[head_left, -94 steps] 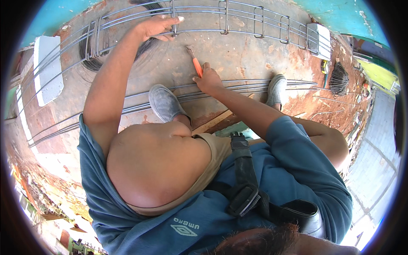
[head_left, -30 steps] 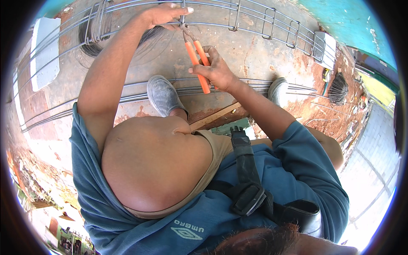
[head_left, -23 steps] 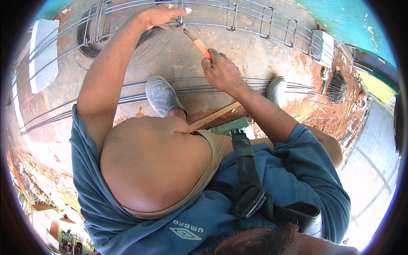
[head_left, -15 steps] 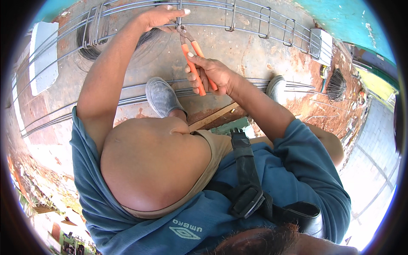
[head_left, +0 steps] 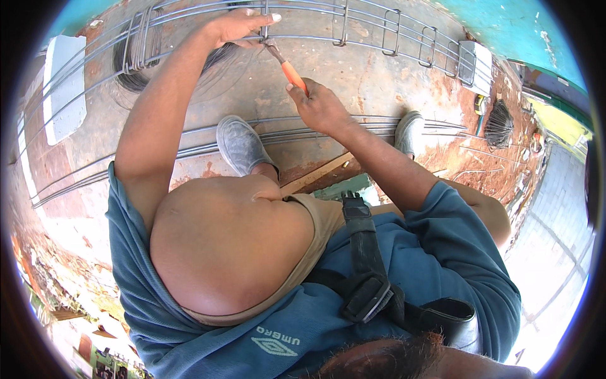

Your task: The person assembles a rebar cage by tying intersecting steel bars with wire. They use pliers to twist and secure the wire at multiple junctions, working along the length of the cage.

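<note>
A long cage of steel rebar (head_left: 309, 38) crosses the far side, with rectangular stirrups (head_left: 391, 33) spaced along it. My left hand (head_left: 237, 27) reaches over the bars and is closed around a stirrup where it meets them; some of its fingers are hidden. In my right hand (head_left: 322, 107) are pincers with orange handles (head_left: 293, 76), gripped palm down with the handles close together. The pincers' metal jaws (head_left: 271, 46) touch the near bar's joint, just beside my left fingertips. Any tie wire in the jaws is too small to make out.
Coiled dark wire (head_left: 134, 79) lies under the cage at the left. White blocks (head_left: 66, 95) (head_left: 476, 69) stand near both cage ends. Loose rebar (head_left: 196, 148) runs past my shoes (head_left: 240, 144). A dark wire bundle (head_left: 499, 124) rests on soil at the right.
My right hand has turned over from knuckles below to palm down, swinging the pincers so their handles tilt to the right and sit closer together. My left hand stays at the stirrup.
</note>
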Tool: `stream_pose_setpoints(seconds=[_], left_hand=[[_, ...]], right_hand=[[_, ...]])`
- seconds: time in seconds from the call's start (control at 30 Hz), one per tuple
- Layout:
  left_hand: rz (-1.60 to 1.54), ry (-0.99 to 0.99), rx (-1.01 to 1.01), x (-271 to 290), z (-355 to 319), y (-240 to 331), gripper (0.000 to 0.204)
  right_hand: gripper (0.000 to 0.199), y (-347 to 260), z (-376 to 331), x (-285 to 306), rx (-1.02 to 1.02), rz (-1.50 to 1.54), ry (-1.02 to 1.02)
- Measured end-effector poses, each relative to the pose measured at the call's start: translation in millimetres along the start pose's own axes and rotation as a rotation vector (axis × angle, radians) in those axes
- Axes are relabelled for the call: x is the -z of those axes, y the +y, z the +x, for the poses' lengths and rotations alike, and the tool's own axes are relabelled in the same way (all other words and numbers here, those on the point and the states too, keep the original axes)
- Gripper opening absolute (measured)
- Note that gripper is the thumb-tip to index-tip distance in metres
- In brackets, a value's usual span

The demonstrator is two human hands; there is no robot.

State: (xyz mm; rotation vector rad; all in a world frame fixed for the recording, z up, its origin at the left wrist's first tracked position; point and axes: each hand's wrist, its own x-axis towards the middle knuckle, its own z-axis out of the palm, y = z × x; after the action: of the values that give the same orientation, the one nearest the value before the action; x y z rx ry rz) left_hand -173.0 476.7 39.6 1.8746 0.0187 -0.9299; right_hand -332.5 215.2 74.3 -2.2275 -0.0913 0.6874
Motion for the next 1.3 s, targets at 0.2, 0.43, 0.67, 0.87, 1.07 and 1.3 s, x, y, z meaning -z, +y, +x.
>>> stream_pose_setpoints(seconds=[0.2, 0.43, 0.67, 0.87, 1.07, 1.3], left_hand=[[0.03, 0.004, -0.021, -1, -3, 2, 0.089], [0.03, 0.012, -0.021, -1, -2, 0, 0.092], [0.545, 0.412, -0.182, -9, -6, -20, 0.078], [0.543, 1.004, -0.661, -70, -92, -29, 0.026], [0.618, 0.868, -0.027, -124, -83, -149, 0.026], [0.968, 0.659, 0.08, -114, -89, -156, 0.024]], right_hand=[[0.061, -21, 6, 14, -0.341, 0.201, -0.325], [0.06, -5, 5, 6, -0.446, 0.687, -0.425], [0.055, 105, 8, 16, -0.212, -0.392, 0.147], [0.054, 152, -7, 13, -0.046, -0.617, 0.387], [0.04, 120, 19, -28, 0.139, -0.399, 0.183], [0.028, 88, 8, -52, 0.101, -0.159, -0.119]])
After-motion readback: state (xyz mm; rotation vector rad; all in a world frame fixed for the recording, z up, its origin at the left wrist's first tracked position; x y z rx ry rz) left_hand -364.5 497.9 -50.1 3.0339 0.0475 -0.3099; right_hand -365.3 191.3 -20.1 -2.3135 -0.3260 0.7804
